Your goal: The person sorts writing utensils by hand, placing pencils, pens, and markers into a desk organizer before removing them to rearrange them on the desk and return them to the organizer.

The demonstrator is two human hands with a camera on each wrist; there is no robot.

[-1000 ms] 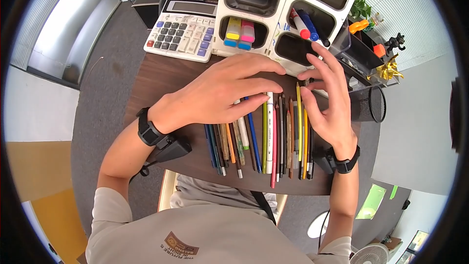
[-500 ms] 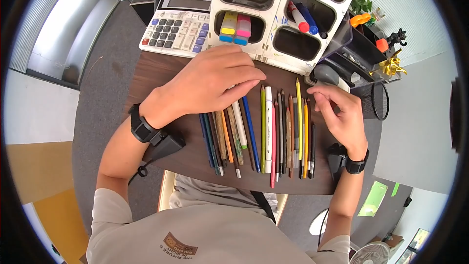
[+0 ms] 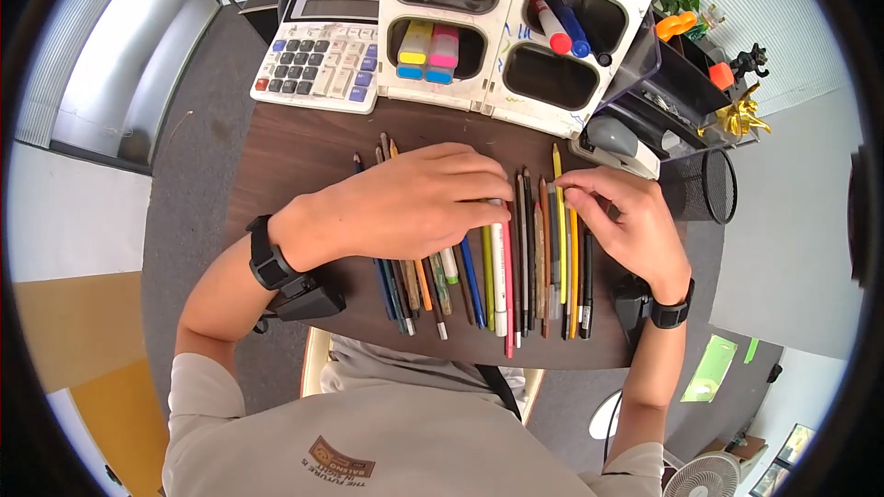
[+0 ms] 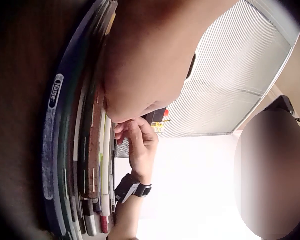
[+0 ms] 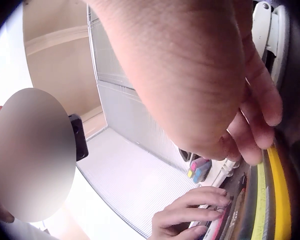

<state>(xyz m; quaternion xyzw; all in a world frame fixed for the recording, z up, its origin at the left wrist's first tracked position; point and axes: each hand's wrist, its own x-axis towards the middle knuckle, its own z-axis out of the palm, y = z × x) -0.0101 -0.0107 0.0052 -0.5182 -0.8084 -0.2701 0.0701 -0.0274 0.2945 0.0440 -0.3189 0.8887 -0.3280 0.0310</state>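
Note:
A row of pencils and pens lies side by side on the dark wooden table (image 3: 304, 143). My left hand (image 3: 405, 201) spreads palm down across the row's upper part. Its fingertips touch near the upper ends of a white marker (image 3: 499, 285) and a pink pencil (image 3: 508, 317), hiding parts of several pencils. On the right, the loosely bent fingers of my right hand (image 3: 631, 221) rest at the upper part of a light yellow pencil (image 3: 563, 258) and a deeper yellow pencil (image 5: 280, 192). A black pen (image 3: 587, 290) lies at the row's right end, a blue pencil (image 4: 51, 145) at its left.
Beyond the row stands a white organizer (image 3: 493, 41) with highlighters (image 3: 428, 51) and markers (image 3: 558, 28) in its compartments. A calculator (image 3: 318, 60) is left of it. To the right are a grey-and-white stapler (image 3: 615, 138), a black desk caddy (image 3: 681, 78) and a mesh bin (image 3: 718, 186).
My right hand has come down from beside the organizer to the yellow pencils. My left hand has moved nearer my body, onto the marker. The marker and pink pencil have shifted slightly.

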